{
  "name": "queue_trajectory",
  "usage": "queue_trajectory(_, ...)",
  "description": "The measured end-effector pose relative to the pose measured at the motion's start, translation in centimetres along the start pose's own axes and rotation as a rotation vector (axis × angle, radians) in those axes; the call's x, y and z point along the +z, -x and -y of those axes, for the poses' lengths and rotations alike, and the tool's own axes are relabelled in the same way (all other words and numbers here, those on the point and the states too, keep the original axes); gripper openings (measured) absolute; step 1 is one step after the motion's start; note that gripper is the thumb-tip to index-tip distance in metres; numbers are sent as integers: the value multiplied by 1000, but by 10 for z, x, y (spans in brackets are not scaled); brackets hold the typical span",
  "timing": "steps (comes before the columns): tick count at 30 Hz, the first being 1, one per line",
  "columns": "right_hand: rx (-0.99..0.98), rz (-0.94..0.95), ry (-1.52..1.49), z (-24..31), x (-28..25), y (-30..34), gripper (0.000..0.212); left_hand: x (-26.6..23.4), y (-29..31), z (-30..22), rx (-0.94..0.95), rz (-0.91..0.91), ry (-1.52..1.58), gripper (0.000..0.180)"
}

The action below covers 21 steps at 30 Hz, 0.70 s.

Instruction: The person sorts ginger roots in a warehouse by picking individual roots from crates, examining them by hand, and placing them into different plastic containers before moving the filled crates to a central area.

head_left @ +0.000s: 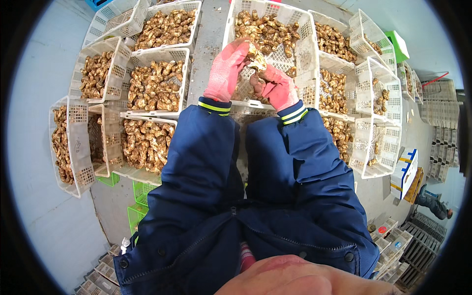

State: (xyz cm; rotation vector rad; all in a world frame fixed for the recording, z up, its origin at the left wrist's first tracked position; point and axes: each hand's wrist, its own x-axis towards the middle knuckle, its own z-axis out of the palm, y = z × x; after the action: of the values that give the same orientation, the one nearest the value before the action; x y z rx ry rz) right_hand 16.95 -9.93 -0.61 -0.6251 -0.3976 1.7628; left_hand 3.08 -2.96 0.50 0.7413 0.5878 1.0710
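My left hand (227, 70), in a dirty pink glove, is closed on a pale, brown-stained mushroom (256, 59). My right hand (279, 87), gloved alike, has its soiled fingertips pinched together at the mushroom's lower end; whether they grip it or something small is hidden. Both hands are above a white perforated plastic crate (309, 49). Brown and cream mushrooms (268, 32) lie mostly in its far part, and some of its mesh bottom shows.
White crates of mushrooms (155, 86) stand in rows to the left, with more mushrooms (333, 91) in crates to the right. Green crates (137, 214) are at lower left. Stacked grey crates (440, 110), a white-blue box (404, 172) and another person's leg (432, 204) appear far right.
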Motion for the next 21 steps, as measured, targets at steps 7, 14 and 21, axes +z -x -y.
queue_trajectory(7,43,-27,242,-1,32,5,42,0,1,-4,-11,-289,-237,41)
queue_trajectory(14,-17,-87,357,-14,15,-9,23,18,7,1,34,-336,-332,41)
queue_trajectory(21,-29,-127,249,-10,25,-4,12,-8,-2,5,14,-376,-122,38)
